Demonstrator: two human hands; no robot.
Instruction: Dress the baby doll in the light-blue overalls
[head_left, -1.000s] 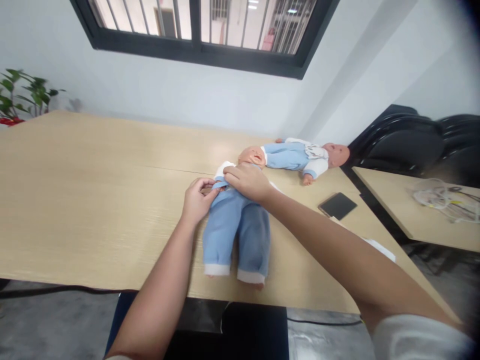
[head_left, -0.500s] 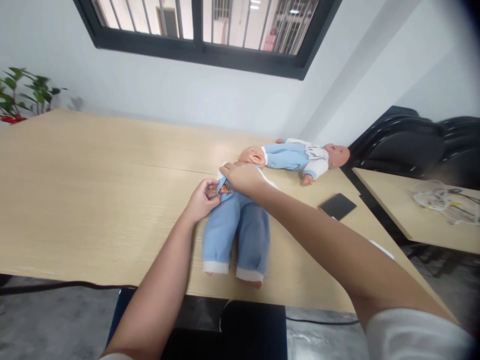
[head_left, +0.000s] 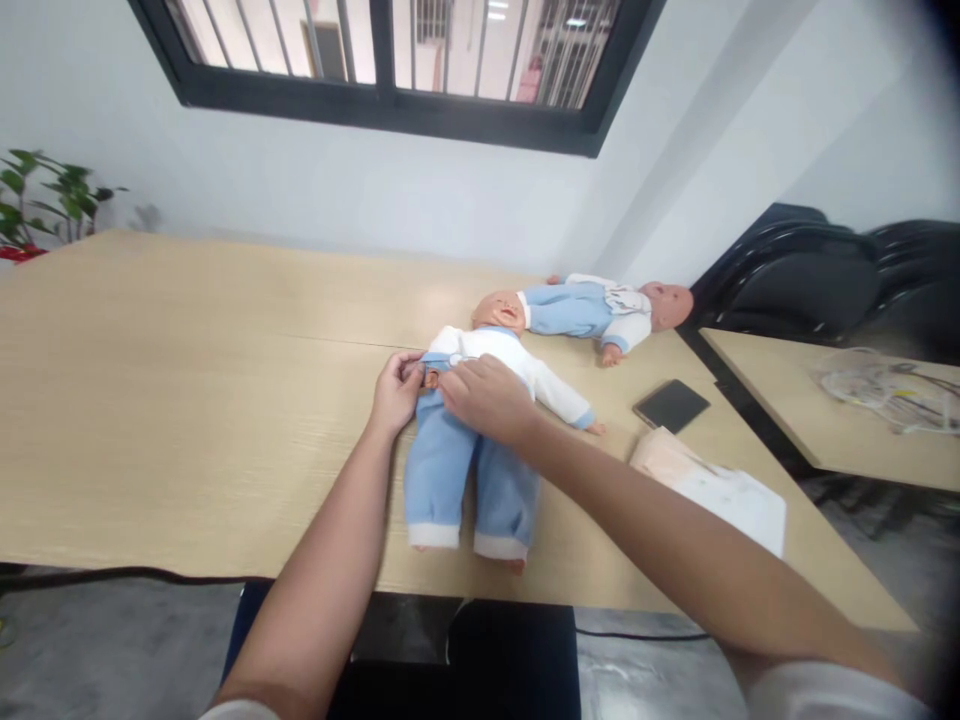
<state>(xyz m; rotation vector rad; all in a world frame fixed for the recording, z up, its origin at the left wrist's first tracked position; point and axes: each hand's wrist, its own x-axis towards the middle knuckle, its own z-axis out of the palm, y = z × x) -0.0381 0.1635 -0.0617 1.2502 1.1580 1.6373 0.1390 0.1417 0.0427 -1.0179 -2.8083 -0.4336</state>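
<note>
A baby doll (head_left: 491,350) in a white top and blue trousers (head_left: 442,470) lies on its back on the table, feet towards me. My left hand (head_left: 397,393) is closed on the blue cuff (head_left: 436,357) of the doll's sleeve at the left of its waist. The doll's small hand (head_left: 431,379) shows between my hands. My right hand (head_left: 487,395) lies over the doll's waist with its fingers bent together beside that small hand; what its fingertips hold is hidden. The doll's other arm (head_left: 562,393) stretches out to the right.
A second doll (head_left: 577,308) lies behind, its feet end by the first doll's head. On the table's right are a dark flat object (head_left: 671,405) and white and peach cloth (head_left: 720,490). Cables (head_left: 874,385) lie on a side table; black chairs (head_left: 802,275) stand behind it.
My right hand has moved down and slightly right, off the doll's chest, uncovering its white top and outstretched arm. My left hand has shifted slightly left. The view has moved a little, showing more cloth.
</note>
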